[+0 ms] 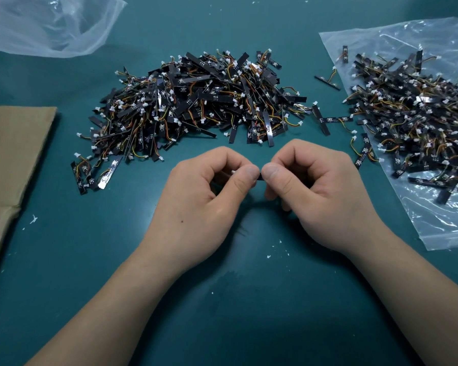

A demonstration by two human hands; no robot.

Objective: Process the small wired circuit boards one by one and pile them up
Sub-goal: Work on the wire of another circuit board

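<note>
Board in hand (261,177): only a dark sliver shows, just below the centre of the frame, between the two thumb tips. A white connector (233,171) peeks out inside the curl of the left hand. Fingers hide the rest.

We judge it very light: a thin, stiff strip with a short, soft wire tail and a small plastic plug. The joint where wire meets board looks to us like the weak spot. We would take it by the bare ends of the strip, never by the wire, which would likely snag on its neighbours.

Left hand (204,196): fingers curled in, thumb and forefinger pinching the board's left end. Right hand (310,191): mirrored, pinching the right end. The thumb tips almost meet. We cannot tell whether the heels of the hands rest on the table (222,299) or hover.

Outward: a large loose pile of boards (196,101) lies at upper centre, just beyond the knuckles. A second heap (407,114) sits on a clear plastic bag (439,223) at the right edge. A few strays lie between the two. We cannot say which heap is the finished one.

An empty crumpled bag (50,25) lies at upper left and a cardboard sheet (11,154) at the left edge. White flecks (269,257) dot the green surface at lower centre.
</note>
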